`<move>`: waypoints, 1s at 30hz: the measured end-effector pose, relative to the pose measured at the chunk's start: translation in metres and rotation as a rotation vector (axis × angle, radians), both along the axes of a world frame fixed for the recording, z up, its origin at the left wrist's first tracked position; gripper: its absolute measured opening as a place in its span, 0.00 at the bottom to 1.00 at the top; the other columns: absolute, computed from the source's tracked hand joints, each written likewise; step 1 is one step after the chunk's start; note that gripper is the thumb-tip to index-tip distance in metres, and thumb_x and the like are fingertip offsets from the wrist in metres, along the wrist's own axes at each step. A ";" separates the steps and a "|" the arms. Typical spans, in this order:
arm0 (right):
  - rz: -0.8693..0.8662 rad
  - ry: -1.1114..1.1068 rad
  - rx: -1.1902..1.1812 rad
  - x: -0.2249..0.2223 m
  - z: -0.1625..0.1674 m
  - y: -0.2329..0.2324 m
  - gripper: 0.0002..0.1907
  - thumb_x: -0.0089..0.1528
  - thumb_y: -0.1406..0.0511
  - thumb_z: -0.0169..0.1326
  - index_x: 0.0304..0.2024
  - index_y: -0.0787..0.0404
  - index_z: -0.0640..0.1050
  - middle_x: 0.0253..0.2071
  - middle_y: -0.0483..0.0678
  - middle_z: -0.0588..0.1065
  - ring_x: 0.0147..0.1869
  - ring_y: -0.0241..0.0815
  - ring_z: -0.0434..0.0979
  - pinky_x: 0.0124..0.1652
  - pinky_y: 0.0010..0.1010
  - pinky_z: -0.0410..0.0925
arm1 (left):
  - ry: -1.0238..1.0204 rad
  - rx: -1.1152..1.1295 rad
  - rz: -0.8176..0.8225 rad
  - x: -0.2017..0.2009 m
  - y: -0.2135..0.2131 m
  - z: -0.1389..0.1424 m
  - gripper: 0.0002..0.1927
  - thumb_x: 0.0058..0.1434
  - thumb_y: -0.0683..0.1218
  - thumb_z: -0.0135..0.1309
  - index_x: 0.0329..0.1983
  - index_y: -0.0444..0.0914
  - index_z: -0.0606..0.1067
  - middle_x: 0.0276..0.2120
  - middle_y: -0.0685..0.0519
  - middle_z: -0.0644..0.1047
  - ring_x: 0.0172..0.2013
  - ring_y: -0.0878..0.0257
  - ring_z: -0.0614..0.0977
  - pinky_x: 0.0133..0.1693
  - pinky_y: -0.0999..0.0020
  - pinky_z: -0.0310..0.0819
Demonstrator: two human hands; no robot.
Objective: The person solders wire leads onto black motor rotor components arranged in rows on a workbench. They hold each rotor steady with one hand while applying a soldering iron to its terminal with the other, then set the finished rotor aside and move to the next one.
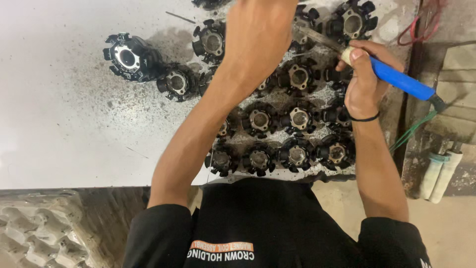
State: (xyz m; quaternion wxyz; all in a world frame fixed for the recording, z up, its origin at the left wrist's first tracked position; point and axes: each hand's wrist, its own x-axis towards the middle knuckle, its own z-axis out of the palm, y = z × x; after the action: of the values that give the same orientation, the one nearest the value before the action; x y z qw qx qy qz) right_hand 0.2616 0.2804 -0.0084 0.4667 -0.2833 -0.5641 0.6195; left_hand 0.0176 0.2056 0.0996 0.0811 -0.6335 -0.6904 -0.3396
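Stator cores (277, 134): black toothed rings with metal centres, packed in rows toward the desk's right edge; two more (148, 69) lie apart, nearer the middle.
Soldering iron (396, 79): blue handle, shaft reaching over the far rows.
Right hand (364, 82): grip closed around the iron's handle, thumb on top.
Left hand (263, 30): stretched over the far rows — blurred, so I cannot tell whether its grip is open or holds anything.
Desk (59, 124): white, speckled with dark spatter.
Progress: judging by the iron's place, work sits at the far rows; no core shows a clear mark of being finished.
Hidden: iron tip and the core under it — covered by the left forearm.
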 end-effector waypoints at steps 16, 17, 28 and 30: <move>-0.004 -0.078 -0.008 0.007 0.000 -0.004 0.16 0.70 0.66 0.60 0.50 0.77 0.80 0.38 0.59 0.78 0.38 0.48 0.81 0.38 0.34 0.74 | -0.178 -0.133 -0.069 -0.004 0.001 -0.099 0.03 0.56 0.38 0.58 0.33 0.37 0.81 0.37 0.45 0.78 0.29 0.43 0.83 0.31 0.51 0.79; -0.004 -0.078 -0.010 0.007 0.000 -0.003 0.15 0.70 0.66 0.60 0.50 0.77 0.79 0.38 0.59 0.78 0.38 0.48 0.81 0.38 0.34 0.74 | -0.193 -0.136 -0.068 -0.003 0.002 -0.098 0.03 0.56 0.38 0.58 0.33 0.36 0.81 0.37 0.44 0.78 0.30 0.43 0.83 0.31 0.50 0.79; -0.012 -0.140 0.013 0.006 0.001 -0.003 0.15 0.71 0.67 0.59 0.50 0.77 0.79 0.40 0.59 0.79 0.36 0.46 0.81 0.38 0.33 0.75 | -0.323 -0.075 -0.114 -0.005 -0.001 -0.100 0.05 0.55 0.36 0.58 0.33 0.36 0.82 0.36 0.43 0.77 0.35 0.43 0.82 0.36 0.51 0.79; 0.002 -0.135 0.031 0.006 0.001 -0.004 0.15 0.71 0.67 0.58 0.50 0.77 0.80 0.40 0.59 0.79 0.36 0.47 0.81 0.37 0.33 0.76 | -0.318 -0.050 -0.121 -0.004 0.001 -0.103 0.05 0.54 0.36 0.58 0.32 0.35 0.82 0.36 0.44 0.77 0.35 0.44 0.82 0.36 0.51 0.80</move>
State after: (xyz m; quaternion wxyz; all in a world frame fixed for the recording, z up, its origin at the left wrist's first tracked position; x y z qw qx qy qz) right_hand 0.2678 0.2764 -0.0072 0.4312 -0.3165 -0.6041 0.5907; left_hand 0.0134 0.2070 -0.0036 -0.0657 -0.6140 -0.6636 -0.4224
